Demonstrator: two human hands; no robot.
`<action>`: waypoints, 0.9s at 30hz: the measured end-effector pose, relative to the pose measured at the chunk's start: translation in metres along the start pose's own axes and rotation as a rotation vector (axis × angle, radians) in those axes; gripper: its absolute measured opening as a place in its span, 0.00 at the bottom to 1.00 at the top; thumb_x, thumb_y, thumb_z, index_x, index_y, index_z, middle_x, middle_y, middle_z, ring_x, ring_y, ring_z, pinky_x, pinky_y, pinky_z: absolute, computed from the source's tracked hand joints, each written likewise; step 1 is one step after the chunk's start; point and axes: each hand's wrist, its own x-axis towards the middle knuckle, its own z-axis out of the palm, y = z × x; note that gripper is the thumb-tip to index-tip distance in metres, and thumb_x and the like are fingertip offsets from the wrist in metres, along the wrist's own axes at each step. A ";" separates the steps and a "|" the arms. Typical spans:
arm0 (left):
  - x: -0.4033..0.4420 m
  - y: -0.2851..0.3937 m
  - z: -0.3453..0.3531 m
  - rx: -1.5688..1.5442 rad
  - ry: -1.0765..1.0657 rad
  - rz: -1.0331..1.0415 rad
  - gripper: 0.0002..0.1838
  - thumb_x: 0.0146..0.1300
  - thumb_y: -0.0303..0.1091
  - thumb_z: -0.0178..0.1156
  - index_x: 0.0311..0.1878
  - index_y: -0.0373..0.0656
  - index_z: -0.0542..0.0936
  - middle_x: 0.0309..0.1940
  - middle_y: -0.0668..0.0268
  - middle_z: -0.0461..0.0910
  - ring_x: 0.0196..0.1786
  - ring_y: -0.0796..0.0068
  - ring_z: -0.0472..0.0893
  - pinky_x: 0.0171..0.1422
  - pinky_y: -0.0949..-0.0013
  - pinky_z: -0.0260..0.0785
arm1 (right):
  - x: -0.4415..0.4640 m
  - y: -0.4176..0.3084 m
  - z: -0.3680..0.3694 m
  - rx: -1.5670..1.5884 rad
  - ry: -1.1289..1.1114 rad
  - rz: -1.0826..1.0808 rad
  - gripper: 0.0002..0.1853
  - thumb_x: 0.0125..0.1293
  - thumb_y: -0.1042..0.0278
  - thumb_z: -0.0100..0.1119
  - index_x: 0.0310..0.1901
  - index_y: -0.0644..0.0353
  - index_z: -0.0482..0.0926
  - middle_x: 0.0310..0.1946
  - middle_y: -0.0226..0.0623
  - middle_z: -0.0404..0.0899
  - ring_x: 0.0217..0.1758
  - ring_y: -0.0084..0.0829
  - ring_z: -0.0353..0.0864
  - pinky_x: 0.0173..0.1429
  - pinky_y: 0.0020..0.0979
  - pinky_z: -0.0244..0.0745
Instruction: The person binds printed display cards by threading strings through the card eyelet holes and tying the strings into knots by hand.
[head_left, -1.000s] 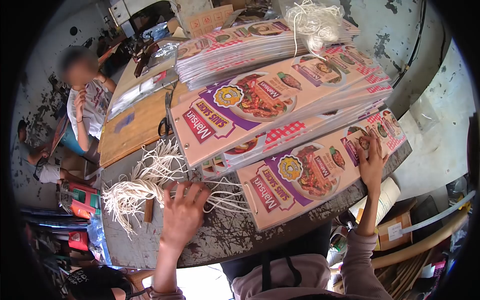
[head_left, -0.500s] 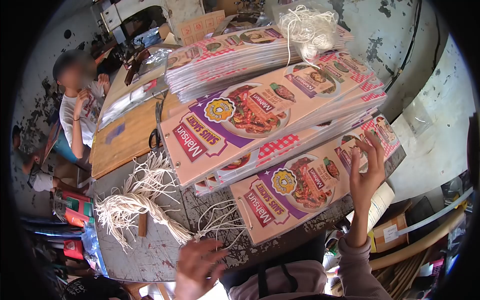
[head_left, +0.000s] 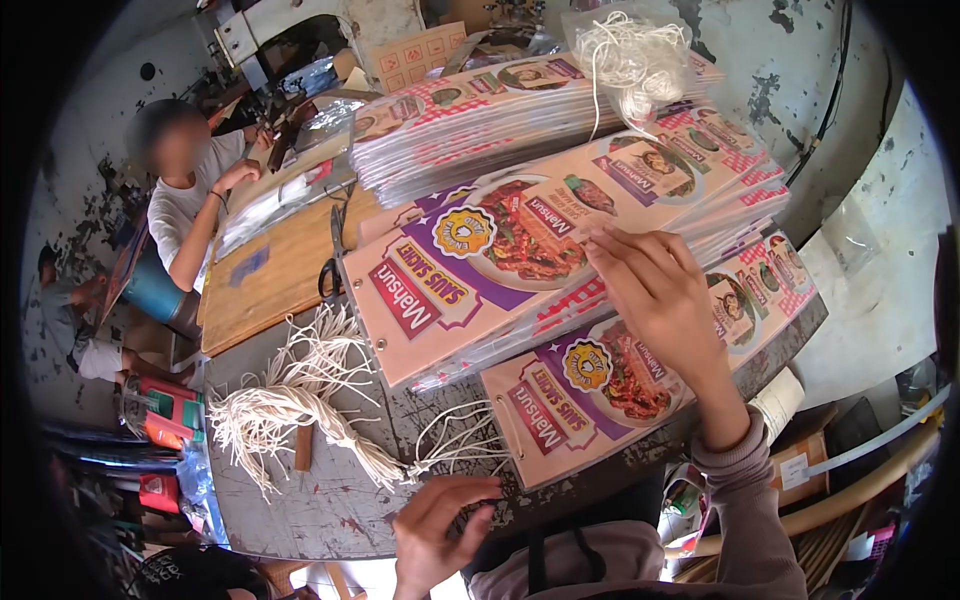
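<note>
My right hand [head_left: 655, 290] is over the top printed sheet [head_left: 540, 220] of the middle stack, its fingertips on or just above the sheet's lower edge; whether it grips it I cannot tell. My left hand [head_left: 440, 530] is near the table's front edge, thumb and fingers apart, holding nothing. Another printed stack [head_left: 560, 440] lies nearest me, with white cords at its left end. A bundle of white cords [head_left: 300, 410] rests on the dark table [head_left: 330, 520] to the left. Behind the middle stack stands a taller pile [head_left: 440, 150].
A bag of white string [head_left: 635, 65] sits on the rear pile. Black scissors [head_left: 330, 275] lie beside a wooden board [head_left: 270, 270]. One person [head_left: 185, 195] leans at the table's far left, and another person [head_left: 75, 310] is behind. A cardboard box [head_left: 795, 465] is at lower right.
My right hand has moved left from the near stack to the middle stack. My left hand has come away from the cords toward the front edge. The person's arm at left now rests on the table.
</note>
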 end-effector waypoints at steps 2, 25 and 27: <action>0.002 0.001 -0.007 0.030 0.012 -0.003 0.05 0.55 0.27 0.61 0.34 0.36 0.80 0.33 0.58 0.83 0.38 0.63 0.83 0.45 0.66 0.74 | 0.002 -0.001 -0.001 -0.038 0.019 -0.011 0.16 0.48 0.74 0.55 0.41 0.67 0.76 0.44 0.40 0.80 0.50 0.32 0.77 0.54 0.34 0.69; 0.106 -0.018 -0.052 0.393 0.398 0.180 0.15 0.50 0.22 0.66 0.43 0.37 0.75 0.37 0.61 0.75 0.39 0.69 0.77 0.39 0.69 0.71 | 0.016 0.031 0.028 0.421 0.093 -0.016 0.17 0.48 0.62 0.68 0.39 0.61 0.78 0.43 0.37 0.80 0.49 0.38 0.78 0.51 0.35 0.73; 0.110 -0.018 -0.049 0.446 0.453 0.269 0.17 0.50 0.23 0.65 0.44 0.37 0.75 0.36 0.61 0.75 0.35 0.69 0.76 0.39 0.68 0.69 | 0.014 0.028 0.036 0.392 0.165 -0.035 0.18 0.46 0.64 0.68 0.38 0.62 0.78 0.42 0.37 0.80 0.49 0.38 0.78 0.50 0.35 0.74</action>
